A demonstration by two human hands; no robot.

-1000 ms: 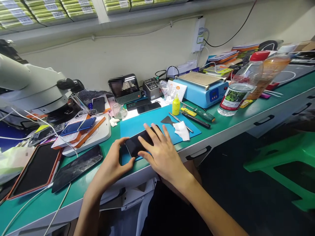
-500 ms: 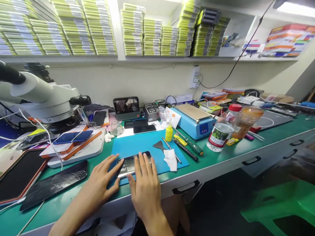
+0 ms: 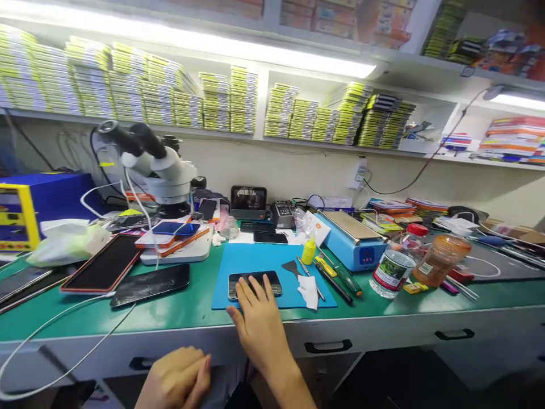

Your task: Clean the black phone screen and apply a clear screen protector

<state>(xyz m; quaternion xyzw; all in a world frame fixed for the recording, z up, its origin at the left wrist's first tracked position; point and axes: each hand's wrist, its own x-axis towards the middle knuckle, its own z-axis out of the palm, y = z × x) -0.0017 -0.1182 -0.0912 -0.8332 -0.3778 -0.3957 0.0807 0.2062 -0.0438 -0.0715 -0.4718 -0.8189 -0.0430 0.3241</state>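
A dark phone (image 3: 272, 280) lies flat on a blue work mat (image 3: 264, 263) on the green bench. My right hand (image 3: 259, 321) rests on the bench's front edge with its fingertips spread over the phone's near side. My left hand (image 3: 176, 379) is off the bench, down at the lower edge of the view in front of the drawers, fingers curled loosely with nothing visible in it.
On the mat lie a white wipe (image 3: 307, 288), a black scraper (image 3: 292, 267), tweezers and a yellow bottle (image 3: 309, 250). Screwdrivers (image 3: 340, 277), a blue heating plate (image 3: 351, 244) and two drink bottles stand right. A microscope (image 3: 159, 167), tablets and phones crowd the left.
My left hand left the phone and dropped below the bench edge. The view rose and pulled back, showing the shelves. My right hand stays on the phone.
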